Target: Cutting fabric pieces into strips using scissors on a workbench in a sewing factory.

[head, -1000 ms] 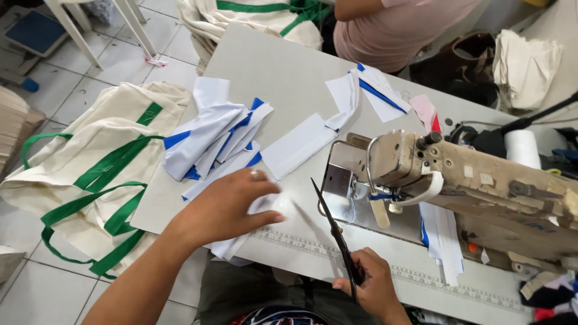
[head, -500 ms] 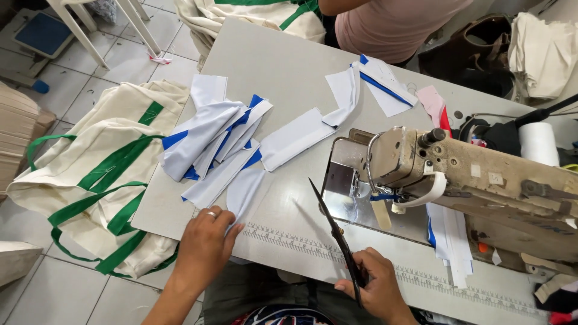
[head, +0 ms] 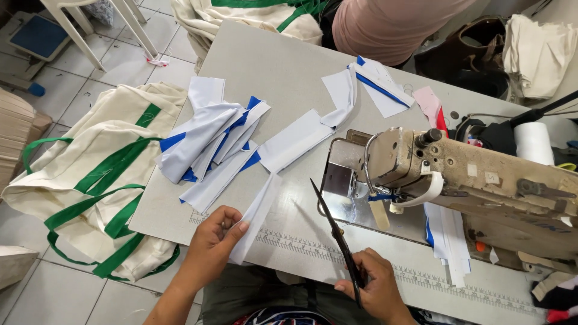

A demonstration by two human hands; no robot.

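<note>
Left hand (head: 212,241) grip clamped on white strip (head: 256,216) at near tabletop (head: 283,66) edge. Right hand (head: 376,289) grip closed on scissors (head: 337,238), blades together, pointing away. Blue-white pile (head: 211,144) beyond; sewing machine (head: 469,174) right.

Single head-worn view. The camera sits above the near edge of the surface (head: 283,66) and looks steeply down and forward across it. Range is close: both hands enter from the bottom of the frame. The far edge and left edge fall inside the frame, with floor tiles beyond; the right end is cut off. No second view overlaps.
</note>
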